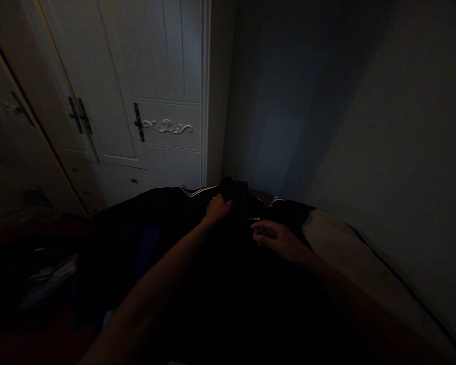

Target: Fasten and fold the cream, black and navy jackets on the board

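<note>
A black jacket [171,203] with white stripes along its shoulders lies spread out in front of me, its collar at the far end. Just left of the collar, my left hand [218,208] is closed on the jacket's cloth. My right hand [275,237] hovers over or rests on the right chest, near a small pale print; I cannot tell if it touches. Its fingers are bent, with a gap between thumb and fingertips and nothing visible in them. Most of the jacket's lower part is lost in darkness.
The room is very dim. A white wardrobe [171,167] with dark handles stands behind to the left, and a bare wall [383,126] rises on the right. Pale bedding [334,243] with a blue edge lies at right. Heaped cloth [53,274] sits at left.
</note>
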Demonstrator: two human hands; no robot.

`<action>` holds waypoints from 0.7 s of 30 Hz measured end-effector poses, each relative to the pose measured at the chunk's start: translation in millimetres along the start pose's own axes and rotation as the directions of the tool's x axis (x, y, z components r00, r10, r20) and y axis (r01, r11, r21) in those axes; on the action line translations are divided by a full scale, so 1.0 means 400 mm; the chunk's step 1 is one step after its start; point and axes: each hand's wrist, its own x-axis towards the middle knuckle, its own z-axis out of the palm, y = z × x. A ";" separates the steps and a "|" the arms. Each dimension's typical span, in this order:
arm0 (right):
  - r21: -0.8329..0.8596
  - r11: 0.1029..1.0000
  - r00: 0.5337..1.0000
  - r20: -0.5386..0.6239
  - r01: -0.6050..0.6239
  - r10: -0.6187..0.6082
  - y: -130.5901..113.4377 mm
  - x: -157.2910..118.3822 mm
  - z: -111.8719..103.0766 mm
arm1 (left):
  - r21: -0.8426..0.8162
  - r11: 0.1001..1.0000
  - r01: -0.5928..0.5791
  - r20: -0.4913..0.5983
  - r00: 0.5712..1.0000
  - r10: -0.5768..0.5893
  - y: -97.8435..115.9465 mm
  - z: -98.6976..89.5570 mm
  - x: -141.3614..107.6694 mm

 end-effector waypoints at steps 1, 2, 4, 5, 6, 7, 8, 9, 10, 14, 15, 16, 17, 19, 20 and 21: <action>0.010 1.000 1.000 -0.027 -0.015 0.015 0.011 0.025 -0.008 | 0.030 0.999 0.019 0.001 1.000 -0.019 0.000 0.007 0.020; 0.023 0.999 0.997 -0.061 -0.035 0.036 0.021 0.052 -0.017 | 0.056 0.998 0.036 0.005 0.999 -0.036 -0.001 0.013 0.039; 0.067 0.992 0.986 -0.127 -0.104 0.112 0.034 0.107 -0.032 | 0.095 0.993 0.063 0.025 0.998 -0.065 0.000 0.021 0.068; 0.096 0.984 0.974 -0.156 -0.151 0.165 0.039 0.136 -0.039 | 0.109 0.992 0.072 0.040 0.996 -0.076 0.001 0.024 0.079; 0.125 0.972 0.959 -0.181 -0.198 0.219 0.042 0.164 -0.045 | 0.118 0.990 0.078 0.057 0.995 -0.085 0.001 0.027 0.088; 0.146 0.959 0.941 -0.205 -0.243 0.270 0.046 0.193 -0.051 | 0.126 0.989 0.082 0.074 0.993 -0.092 0.001 0.028 0.094; 0.155 0.946 0.921 -0.229 -0.285 0.315 0.049 0.221 -0.056 | 0.130 0.988 0.083 0.090 0.991 -0.096 0.001 0.030 0.098; 0.152 0.934 0.902 -0.252 -0.322 0.352 0.053 0.249 -0.060 | 0.131 0.988 0.083 0.107 0.990 -0.097 0.000 0.031 0.100; 0.142 0.926 0.887 -0.268 -0.350 0.376 0.058 0.275 -0.064 | 0.127 0.989 0.078 0.128 0.987 -0.094 -0.002 0.032 0.101; 0.089 0.908 0.876 -0.239 -0.409 0.418 0.085 0.359 -0.071 | 0.098 0.994 0.049 0.225 0.972 -0.070 -0.017 0.037 0.101; 0.080 0.909 0.881 -0.223 -0.409 0.416 0.092 0.374 -0.069 | 0.090 0.995 0.043 0.248 0.967 -0.064 -0.021 0.037 0.100; 0.069 0.911 0.886 -0.213 -0.406 0.411 0.098 0.386 -0.066 | 0.078 0.996 0.039 0.271 0.961 -0.059 -0.024 0.038 0.100; 0.060 0.914 0.890 -0.208 -0.402 0.405 0.103 0.395 -0.062 | 0.062 0.997 0.038 0.293 0.955 -0.055 -0.027 0.039 0.100; 0.050 0.920 0.895 -0.213 -0.390 0.391 0.112 0.406 -0.051 | 0.018 0.999 0.043 0.333 0.942 -0.047 -0.030 0.043 0.101; 0.052 0.921 0.895 -0.222 -0.385 0.387 0.116 0.407 -0.044 | -0.005 0.999 0.050 0.347 0.937 -0.045 -0.031 0.045 0.101; 0.061 0.922 0.893 -0.234 -0.382 0.385 0.121 0.406 -0.037 | -0.026 0.998 0.057 0.359 0.932 -0.044 -0.033 0.048 0.101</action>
